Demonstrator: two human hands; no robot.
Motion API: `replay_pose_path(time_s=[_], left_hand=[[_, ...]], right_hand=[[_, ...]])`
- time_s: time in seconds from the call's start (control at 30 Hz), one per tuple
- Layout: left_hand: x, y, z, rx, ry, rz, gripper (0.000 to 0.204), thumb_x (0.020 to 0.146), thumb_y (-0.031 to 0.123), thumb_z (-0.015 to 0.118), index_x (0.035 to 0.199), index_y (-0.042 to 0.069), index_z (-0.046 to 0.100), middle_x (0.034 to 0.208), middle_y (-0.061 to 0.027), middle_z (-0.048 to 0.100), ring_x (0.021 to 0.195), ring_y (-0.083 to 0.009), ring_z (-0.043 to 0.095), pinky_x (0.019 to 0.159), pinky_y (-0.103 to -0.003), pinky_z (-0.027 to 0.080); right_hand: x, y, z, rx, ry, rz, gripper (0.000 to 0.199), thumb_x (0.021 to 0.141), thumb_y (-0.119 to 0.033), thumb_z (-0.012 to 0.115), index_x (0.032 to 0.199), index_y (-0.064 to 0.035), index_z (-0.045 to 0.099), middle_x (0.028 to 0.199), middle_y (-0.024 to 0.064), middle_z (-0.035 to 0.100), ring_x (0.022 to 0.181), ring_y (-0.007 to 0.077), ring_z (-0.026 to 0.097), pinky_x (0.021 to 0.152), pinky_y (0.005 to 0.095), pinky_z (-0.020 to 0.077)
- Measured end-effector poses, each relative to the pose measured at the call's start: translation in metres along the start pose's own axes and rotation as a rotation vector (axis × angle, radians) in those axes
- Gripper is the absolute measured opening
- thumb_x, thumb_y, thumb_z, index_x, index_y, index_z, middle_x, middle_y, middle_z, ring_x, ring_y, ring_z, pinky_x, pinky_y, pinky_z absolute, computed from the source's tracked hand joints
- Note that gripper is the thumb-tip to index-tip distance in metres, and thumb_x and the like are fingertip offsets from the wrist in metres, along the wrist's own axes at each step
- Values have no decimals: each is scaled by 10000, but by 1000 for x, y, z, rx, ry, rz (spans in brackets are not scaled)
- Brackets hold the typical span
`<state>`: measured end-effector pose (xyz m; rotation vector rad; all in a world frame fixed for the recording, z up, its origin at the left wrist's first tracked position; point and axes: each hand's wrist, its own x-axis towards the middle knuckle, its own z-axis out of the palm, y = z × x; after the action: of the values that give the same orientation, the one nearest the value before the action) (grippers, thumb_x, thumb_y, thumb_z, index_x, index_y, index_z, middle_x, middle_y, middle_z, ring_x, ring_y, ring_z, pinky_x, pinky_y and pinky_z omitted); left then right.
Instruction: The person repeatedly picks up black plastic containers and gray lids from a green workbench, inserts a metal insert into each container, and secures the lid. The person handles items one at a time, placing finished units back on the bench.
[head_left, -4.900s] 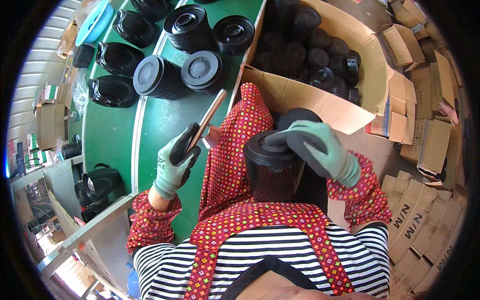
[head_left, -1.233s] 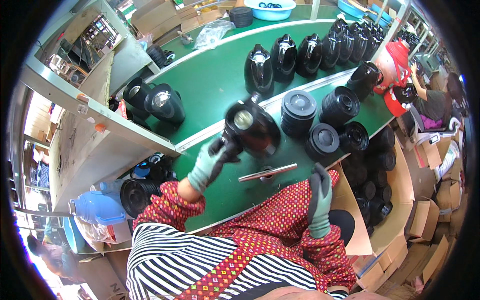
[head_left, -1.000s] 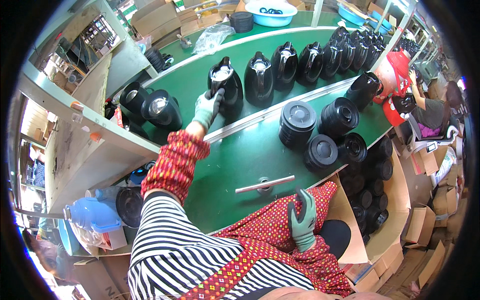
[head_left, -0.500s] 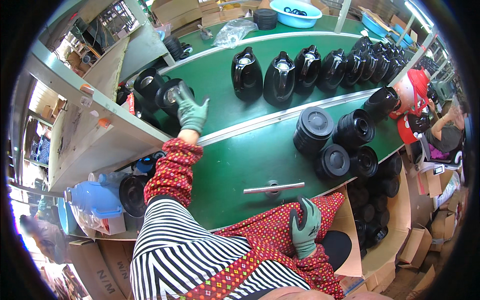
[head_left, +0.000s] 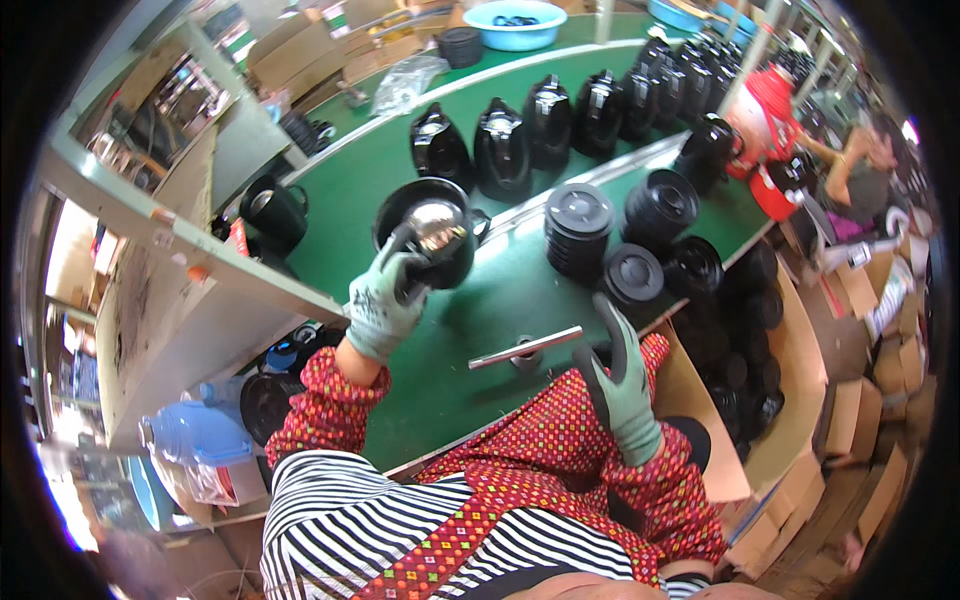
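My left hand [head_left: 388,300], in a green and grey work glove, grips a black jug body [head_left: 462,265] by its rim. The jug is tipped with its open end toward me, and a shiny metal liner shows inside. Its handle points to the right. Above my lap, my right hand [head_left: 622,385] is gloved likewise, with thumb and fingers spread and nothing in it. Nearest to that hand are a metal bar [head_left: 526,347] on the green table and stacked black round bases [head_left: 578,228].
Several black jugs [head_left: 500,150] stand in a row beyond the metal rail. Another jug [head_left: 276,212] leans at the left, near a post. An open carton [head_left: 790,425] of black parts stands at my right. Blue basins [head_left: 515,25] are at the back; a person [head_left: 855,180] sits at far right.
My left hand has taken hold of a jug at the left and brought it nearer, over the table. My right hand has risen slightly and spread its fingers. The view has shifted.
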<state>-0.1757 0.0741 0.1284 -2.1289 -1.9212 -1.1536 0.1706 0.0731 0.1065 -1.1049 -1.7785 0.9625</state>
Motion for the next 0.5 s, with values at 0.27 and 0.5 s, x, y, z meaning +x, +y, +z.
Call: replay_pose_path(time_s=[0.27, 0.5], left_hand=[[-2, 113, 1, -164, -397, 568, 372, 763, 188, 886, 1092, 100, 736, 1410, -181, 671, 826, -280, 773, 685, -365, 621], [-14, 106, 42, -911, -219, -19, 739, 990, 84, 694, 1621, -33, 326, 1525, -271, 529, 971, -199, 708, 877, -333, 581]], right_hand=[[27, -8, -22, 574, -66, 206, 751, 993, -389, 782, 1532, 42, 485, 1417, 130, 633, 1261, 194, 609, 1083, 331, 488], [-64, 25, -89, 926, -31, 409, 592, 1040, -354, 683, 1457, 49, 565, 1364, 131, 684, 1213, 238, 684, 1059, 364, 529]])
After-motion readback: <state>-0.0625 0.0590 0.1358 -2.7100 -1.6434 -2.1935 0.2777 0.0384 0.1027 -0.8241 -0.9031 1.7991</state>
